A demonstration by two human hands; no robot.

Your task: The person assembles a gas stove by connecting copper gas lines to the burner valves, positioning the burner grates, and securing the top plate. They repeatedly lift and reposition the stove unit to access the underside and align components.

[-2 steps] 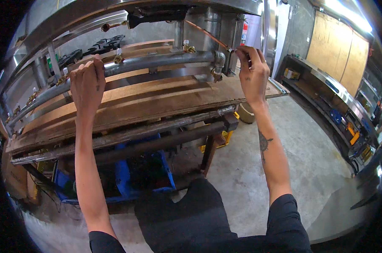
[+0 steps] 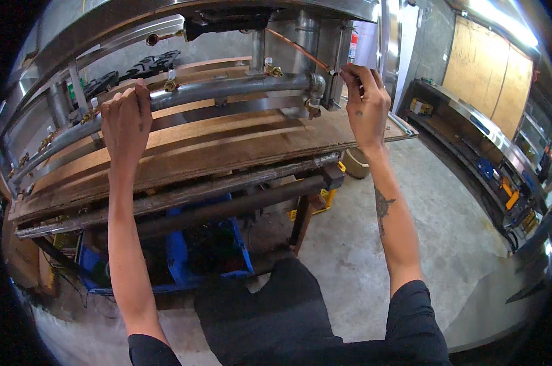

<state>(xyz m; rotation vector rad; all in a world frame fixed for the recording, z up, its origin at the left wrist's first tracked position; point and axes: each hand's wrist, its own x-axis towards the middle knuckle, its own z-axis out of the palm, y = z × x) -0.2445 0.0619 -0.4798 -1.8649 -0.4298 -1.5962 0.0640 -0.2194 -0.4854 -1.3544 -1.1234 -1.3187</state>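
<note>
A long grey metal pipe [image 2: 227, 88] with small brass valves [image 2: 170, 84] along it crosses a metal frame above a wooden board. My left hand [image 2: 126, 116] is at the pipe's front side, left of the middle valve, its fingers curled closed; anything inside them is hidden. At the pipe's right end is an elbow fitting [image 2: 316, 88]. A thin copper tube [image 2: 297, 50] slopes down from the frame's top toward the right. My right hand [image 2: 367, 107] is raised beside that tube's lower end, thumb and fingers pinched together. What lies between those fingertips is too small to tell.
The wooden board [image 2: 227, 148] rests on a rusty metal stand, with a wrench [image 2: 401, 124] at its right end. Blue crates [image 2: 178, 259] sit beneath. To the right, a low metal bench [image 2: 471, 116] holds tools. Black grates [image 2: 151, 64] lie behind the pipe.
My right hand has shifted very slightly at the tube's end, its fingers still pinched. My left hand stays in place.
</note>
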